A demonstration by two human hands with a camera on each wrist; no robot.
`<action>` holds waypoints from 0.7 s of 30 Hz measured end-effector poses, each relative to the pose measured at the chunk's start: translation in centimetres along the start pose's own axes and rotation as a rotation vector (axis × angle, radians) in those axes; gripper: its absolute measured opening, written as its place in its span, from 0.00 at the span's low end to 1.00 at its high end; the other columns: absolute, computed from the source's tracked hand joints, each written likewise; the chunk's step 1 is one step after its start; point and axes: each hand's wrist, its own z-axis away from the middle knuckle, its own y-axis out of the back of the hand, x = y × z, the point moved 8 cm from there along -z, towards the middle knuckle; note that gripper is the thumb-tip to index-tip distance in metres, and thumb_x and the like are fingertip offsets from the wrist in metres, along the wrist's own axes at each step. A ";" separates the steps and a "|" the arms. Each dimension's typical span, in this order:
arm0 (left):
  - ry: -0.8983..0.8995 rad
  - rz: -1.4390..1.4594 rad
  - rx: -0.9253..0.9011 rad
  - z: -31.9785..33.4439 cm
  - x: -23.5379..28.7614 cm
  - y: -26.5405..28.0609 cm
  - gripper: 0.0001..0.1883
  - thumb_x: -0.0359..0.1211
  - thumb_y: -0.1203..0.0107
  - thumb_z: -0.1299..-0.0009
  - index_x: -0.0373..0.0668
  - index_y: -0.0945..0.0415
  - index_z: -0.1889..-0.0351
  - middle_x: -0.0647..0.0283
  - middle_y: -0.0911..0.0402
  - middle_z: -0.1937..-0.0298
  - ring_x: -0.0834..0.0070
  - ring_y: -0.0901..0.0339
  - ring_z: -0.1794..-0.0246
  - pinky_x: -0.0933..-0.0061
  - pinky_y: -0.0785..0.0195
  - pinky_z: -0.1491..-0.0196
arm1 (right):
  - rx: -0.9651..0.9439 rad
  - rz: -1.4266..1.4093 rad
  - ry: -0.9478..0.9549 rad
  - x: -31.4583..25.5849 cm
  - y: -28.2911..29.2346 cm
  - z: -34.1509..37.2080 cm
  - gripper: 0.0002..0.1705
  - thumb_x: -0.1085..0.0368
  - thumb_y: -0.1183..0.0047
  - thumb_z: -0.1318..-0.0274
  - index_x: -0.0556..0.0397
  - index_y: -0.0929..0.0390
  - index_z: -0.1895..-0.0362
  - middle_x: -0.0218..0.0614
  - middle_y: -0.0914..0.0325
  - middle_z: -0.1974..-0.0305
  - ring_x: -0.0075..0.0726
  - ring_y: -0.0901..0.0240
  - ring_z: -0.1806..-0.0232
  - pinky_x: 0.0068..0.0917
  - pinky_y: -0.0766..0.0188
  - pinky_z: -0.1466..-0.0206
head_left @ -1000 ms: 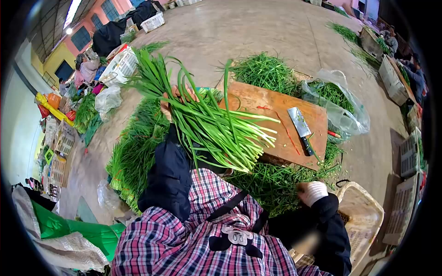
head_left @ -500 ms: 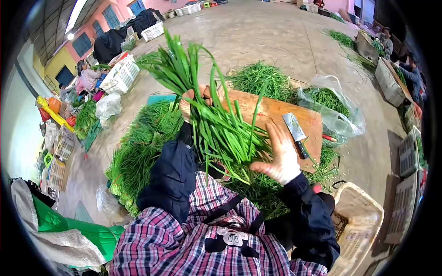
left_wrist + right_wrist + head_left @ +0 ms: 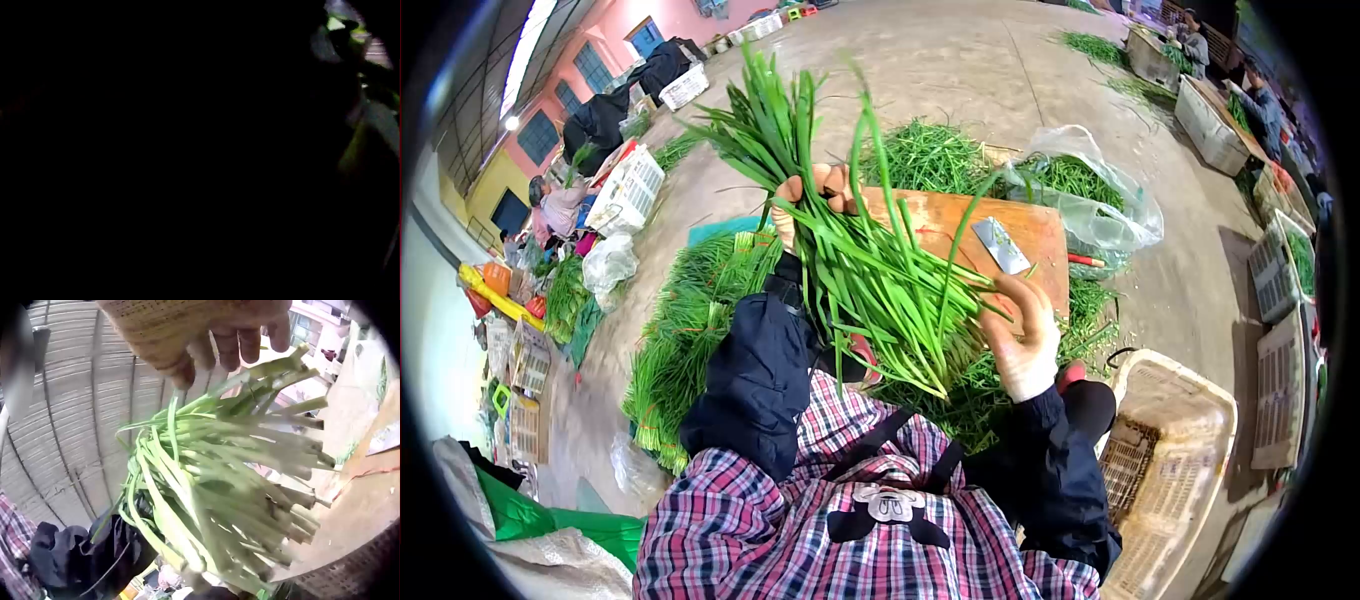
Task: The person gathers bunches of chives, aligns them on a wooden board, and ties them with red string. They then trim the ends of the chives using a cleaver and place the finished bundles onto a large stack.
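Observation:
A loose bunch of long green stalks slants over the lap, leafy tops up and left, pale ends down and right. Around its upper part curls my left hand. My right hand is at the pale ends, thumb and fingers spread in a curve. From the right wrist view, the hand is above the cut ends, its thumb tip against one thin blade. Behind the bunch lies a wooden board with a knife. The left wrist view is almost black.
Bundled greens are heaped at the left, loose greens beyond the board. Right of them sits a clear plastic bag of greens. A plastic basket stands beside the right leg. Other people work farther off.
My right hand has risen from low on the right to the stalk ends. The bunch, held in my left hand, has tilted more upright. The view has shifted slightly.

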 end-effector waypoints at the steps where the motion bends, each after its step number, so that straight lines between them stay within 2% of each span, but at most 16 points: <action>1: -0.016 0.027 0.111 0.4 -0.2 0.6 0.18 0.48 0.48 0.35 0.46 0.36 0.77 0.67 0.38 0.76 0.67 0.39 0.72 0.62 0.42 0.69 | 0.049 0.110 0.058 -0.7 1.1 0.6 0.20 0.71 0.38 0.60 0.52 0.23 0.56 0.41 0.25 0.58 0.42 0.29 0.55 0.34 0.31 0.50; 2: -0.035 0.053 0.222 0.8 -0.5 1.2 0.19 0.48 0.47 0.35 0.47 0.40 0.77 0.69 0.43 0.77 0.70 0.42 0.75 0.64 0.46 0.71 | 0.085 0.019 0.028 -1.2 1.5 1.3 0.12 0.72 0.39 0.59 0.52 0.21 0.64 0.37 0.24 0.64 0.41 0.29 0.59 0.33 0.32 0.55; 4: 0.038 0.052 0.065 0.6 -0.4 1.7 0.19 0.47 0.46 0.36 0.46 0.40 0.75 0.71 0.45 0.77 0.72 0.44 0.76 0.66 0.48 0.71 | -0.056 0.134 0.050 -2.7 1.0 2.1 0.08 0.72 0.39 0.58 0.50 0.20 0.68 0.35 0.25 0.76 0.41 0.28 0.71 0.31 0.31 0.64; 5: 0.027 0.048 0.032 0.8 -0.1 2.2 0.17 0.46 0.48 0.35 0.45 0.40 0.74 0.70 0.44 0.75 0.71 0.41 0.73 0.65 0.47 0.69 | -0.141 0.155 0.027 -3.2 0.3 2.3 0.07 0.71 0.39 0.57 0.50 0.20 0.69 0.35 0.26 0.80 0.42 0.28 0.76 0.31 0.31 0.67; 6: 0.016 0.045 -0.001 1.0 0.2 2.7 0.16 0.45 0.51 0.33 0.45 0.39 0.73 0.69 0.43 0.74 0.70 0.39 0.71 0.64 0.45 0.66 | -0.154 0.127 0.093 -3.3 -0.3 2.6 0.07 0.68 0.40 0.56 0.51 0.21 0.69 0.37 0.27 0.82 0.44 0.29 0.81 0.33 0.31 0.72; 7: -0.034 0.014 0.030 1.4 0.6 3.8 0.16 0.45 0.53 0.32 0.43 0.37 0.72 0.68 0.42 0.73 0.68 0.36 0.68 0.64 0.44 0.64 | -0.255 0.215 -0.027 -2.6 -1.0 3.0 0.10 0.64 0.40 0.55 0.51 0.21 0.66 0.39 0.24 0.80 0.45 0.26 0.78 0.34 0.30 0.72; 8: -0.036 0.039 -0.207 1.2 0.6 1.9 0.17 0.45 0.56 0.31 0.39 0.31 0.65 0.65 0.37 0.70 0.63 0.31 0.61 0.62 0.40 0.57 | -0.273 0.214 -0.064 -2.5 -1.6 3.1 0.12 0.62 0.39 0.54 0.51 0.21 0.64 0.40 0.24 0.79 0.45 0.25 0.76 0.35 0.30 0.72; 9: -0.039 0.001 -0.122 1.7 0.8 3.0 0.19 0.45 0.54 0.32 0.36 0.29 0.60 0.63 0.33 0.67 0.60 0.30 0.57 0.60 0.39 0.54 | -0.292 0.211 -0.102 -2.2 -2.2 3.2 0.14 0.59 0.39 0.54 0.51 0.22 0.63 0.41 0.23 0.77 0.46 0.24 0.75 0.35 0.29 0.71; 11: -0.041 -0.082 -0.064 2.3 1.4 4.3 0.21 0.46 0.53 0.32 0.34 0.29 0.60 0.61 0.30 0.65 0.60 0.29 0.58 0.59 0.39 0.54 | -0.381 0.256 -0.122 -1.4 -4.1 3.8 0.19 0.54 0.40 0.53 0.51 0.24 0.59 0.43 0.22 0.76 0.49 0.24 0.74 0.36 0.28 0.70; 13: -0.029 -0.190 -0.097 2.8 1.6 3.2 0.22 0.47 0.51 0.33 0.34 0.28 0.60 0.58 0.27 0.63 0.60 0.29 0.59 0.59 0.38 0.54 | -0.397 0.222 -0.109 -2.3 -5.6 3.8 0.19 0.54 0.40 0.53 0.52 0.24 0.59 0.44 0.22 0.75 0.49 0.24 0.73 0.36 0.28 0.70; 14: -0.125 -0.147 0.035 4.2 2.6 6.4 0.23 0.47 0.52 0.31 0.33 0.27 0.59 0.55 0.26 0.63 0.61 0.29 0.61 0.59 0.37 0.54 | -0.390 0.240 -0.039 -2.8 -6.3 3.9 0.20 0.55 0.40 0.53 0.52 0.24 0.58 0.43 0.22 0.74 0.49 0.24 0.72 0.37 0.28 0.70; 15: -0.139 0.183 -0.081 4.2 2.2 6.5 0.24 0.46 0.53 0.30 0.29 0.28 0.56 0.49 0.25 0.61 0.58 0.28 0.61 0.56 0.35 0.55 | -0.323 0.194 0.075 -3.5 -6.6 3.9 0.20 0.56 0.39 0.54 0.52 0.24 0.57 0.42 0.22 0.74 0.47 0.23 0.72 0.34 0.28 0.70; 16: -0.176 0.026 -0.091 4.4 2.9 7.1 0.26 0.46 0.55 0.30 0.27 0.29 0.56 0.47 0.25 0.61 0.57 0.28 0.61 0.55 0.35 0.55 | -0.376 0.274 0.126 -3.8 -7.5 4.0 0.20 0.57 0.39 0.55 0.52 0.25 0.57 0.40 0.22 0.73 0.46 0.23 0.72 0.35 0.28 0.69; 19: -0.315 -0.144 -0.040 5.2 3.7 8.4 0.24 0.47 0.59 0.29 0.30 0.32 0.60 0.51 0.28 0.63 0.61 0.30 0.65 0.54 0.36 0.57 | -0.489 0.525 0.202 -4.7 -9.2 4.5 0.21 0.58 0.40 0.55 0.48 0.26 0.55 0.34 0.22 0.74 0.43 0.25 0.73 0.37 0.30 0.69; 20: -0.364 -0.185 0.023 5.9 4.1 9.3 0.23 0.47 0.60 0.29 0.30 0.33 0.61 0.52 0.29 0.64 0.62 0.30 0.66 0.54 0.37 0.58 | -0.467 0.532 0.229 -4.9 -9.1 4.5 0.21 0.58 0.40 0.55 0.48 0.26 0.55 0.34 0.22 0.74 0.42 0.25 0.73 0.37 0.30 0.70; 21: -0.290 -0.179 0.222 6.9 4.3 11.0 0.17 0.44 0.56 0.29 0.39 0.34 0.70 0.61 0.33 0.65 0.67 0.33 0.71 0.57 0.38 0.60 | -0.446 0.537 0.256 -5.1 -9.0 4.4 0.21 0.58 0.40 0.55 0.48 0.26 0.55 0.34 0.22 0.75 0.42 0.25 0.74 0.37 0.30 0.70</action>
